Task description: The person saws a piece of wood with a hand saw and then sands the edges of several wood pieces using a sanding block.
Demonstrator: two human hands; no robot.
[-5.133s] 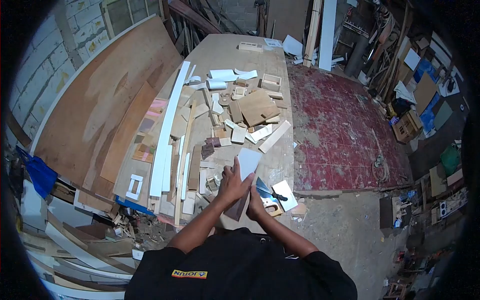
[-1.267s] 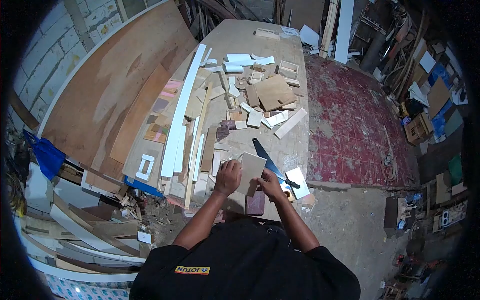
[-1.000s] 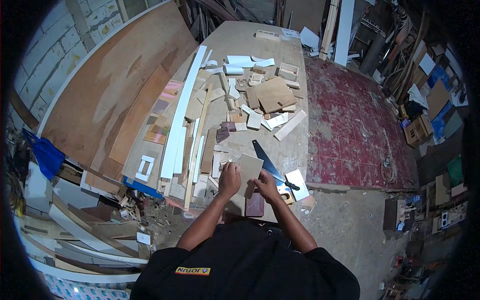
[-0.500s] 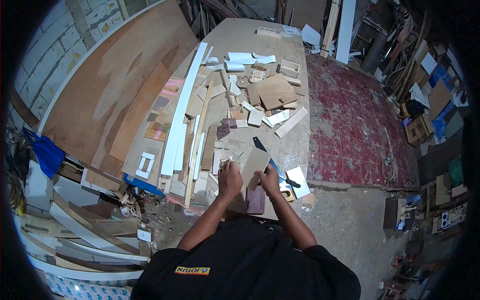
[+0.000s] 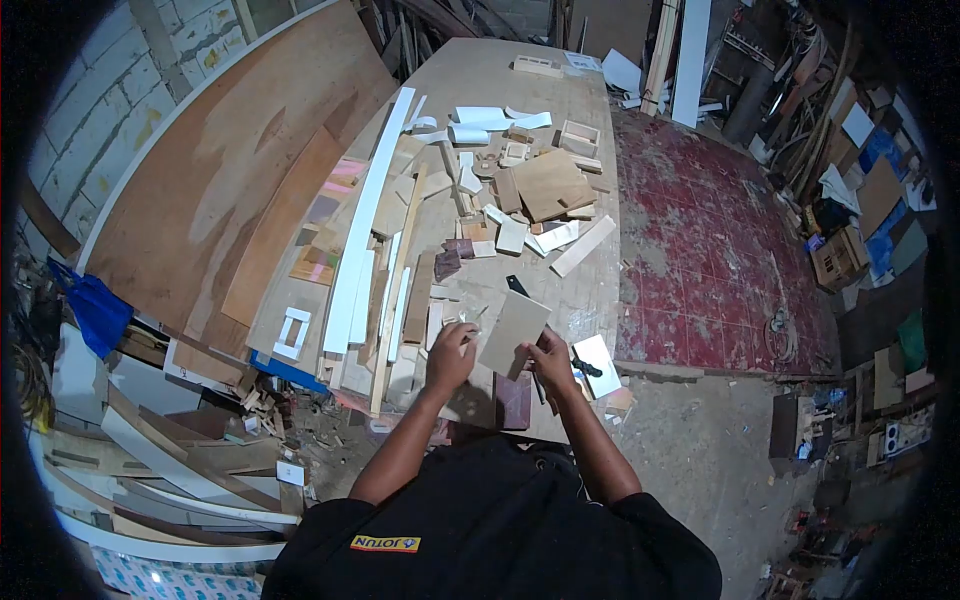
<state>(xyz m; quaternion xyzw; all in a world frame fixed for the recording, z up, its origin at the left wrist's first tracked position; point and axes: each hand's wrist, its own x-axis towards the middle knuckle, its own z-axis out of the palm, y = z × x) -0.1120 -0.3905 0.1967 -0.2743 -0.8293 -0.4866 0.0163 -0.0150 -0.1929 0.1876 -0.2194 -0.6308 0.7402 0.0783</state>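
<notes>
Long plywood workbench [image 5: 500, 75], near end crowded with offcuts, far end bare
Pale rectangular plywood panel [image 5: 513, 331] covers most of dark handsaw blade [image 5: 516, 287]; right hand [image 5: 552, 358] grips its lower corner, left hand [image 5: 450, 358] curled beside, contact unclear

A long wooden bench [image 5: 500, 75] runs away down the middle of a cluttered workshop, strewn with offcuts and white strips. On the left, a large brown plywood sheet [image 5: 230, 170] leans against a whitewashed block wall [image 5: 70, 110], with curved boards and a blue bag [image 5: 95, 310] piled below it. To the right lies a worn red tiled floor [image 5: 700, 250] giving way to grey concrete [image 5: 700, 450], edged by stacked timber, cardboard boxes [image 5: 835, 255] and scrap.
</notes>
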